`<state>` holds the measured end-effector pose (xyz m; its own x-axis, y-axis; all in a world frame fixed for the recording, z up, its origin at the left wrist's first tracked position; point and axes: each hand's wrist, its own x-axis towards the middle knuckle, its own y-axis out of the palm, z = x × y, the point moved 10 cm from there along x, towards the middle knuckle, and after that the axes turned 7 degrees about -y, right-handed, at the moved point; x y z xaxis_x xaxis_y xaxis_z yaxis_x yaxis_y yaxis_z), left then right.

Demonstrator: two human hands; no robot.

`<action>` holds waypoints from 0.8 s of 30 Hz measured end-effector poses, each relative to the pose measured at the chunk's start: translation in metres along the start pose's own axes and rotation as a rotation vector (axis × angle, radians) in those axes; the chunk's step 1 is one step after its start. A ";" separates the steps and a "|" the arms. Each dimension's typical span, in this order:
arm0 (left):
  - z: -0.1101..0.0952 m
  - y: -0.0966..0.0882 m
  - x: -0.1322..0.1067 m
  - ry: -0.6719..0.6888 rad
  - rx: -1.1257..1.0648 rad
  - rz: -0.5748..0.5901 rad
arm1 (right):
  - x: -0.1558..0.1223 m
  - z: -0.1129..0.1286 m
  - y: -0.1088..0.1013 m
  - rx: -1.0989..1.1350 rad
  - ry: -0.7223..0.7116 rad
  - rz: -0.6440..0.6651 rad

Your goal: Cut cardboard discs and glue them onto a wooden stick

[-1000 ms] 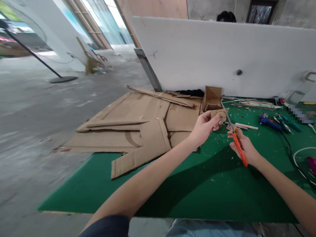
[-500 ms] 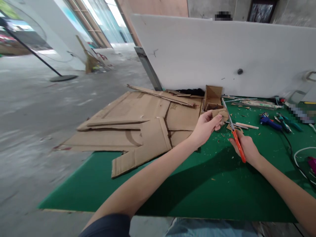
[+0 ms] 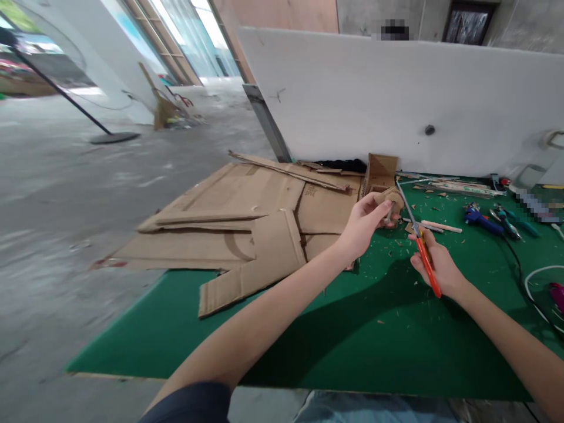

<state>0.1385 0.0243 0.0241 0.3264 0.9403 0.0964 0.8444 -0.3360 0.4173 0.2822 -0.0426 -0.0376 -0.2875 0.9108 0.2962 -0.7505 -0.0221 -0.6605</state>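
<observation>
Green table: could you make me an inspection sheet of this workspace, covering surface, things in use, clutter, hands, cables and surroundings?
Surface: green table, scattered with small scraps.
Things in use: scissors with red handles; small cardboard piece.
Clutter: cardboard sheets piled flat; open box; blue tool.
Hands: left hand grips the small cardboard piece; right hand holds the scissors.
Cables: black cable and white cable, both toward the right edge.
Surroundings: white board behind the table; broom beyond, at left.

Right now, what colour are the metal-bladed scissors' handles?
Orange-red handles, with yellow near the blades; head view shows this.
</observation>
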 end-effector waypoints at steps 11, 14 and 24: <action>0.005 -0.003 0.003 0.007 0.006 0.008 | 0.002 -0.010 -0.004 -0.124 0.064 -0.024; 0.006 -0.005 0.003 0.010 -0.011 0.004 | 0.001 -0.008 -0.005 -0.197 0.059 -0.025; 0.008 -0.002 0.002 -0.015 -0.021 0.020 | -0.001 -0.004 -0.013 -0.290 0.009 -0.125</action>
<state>0.1409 0.0262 0.0165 0.3494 0.9325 0.0915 0.8287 -0.3531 0.4342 0.2952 -0.0416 -0.0321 -0.1978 0.9027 0.3822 -0.5783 0.2074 -0.7890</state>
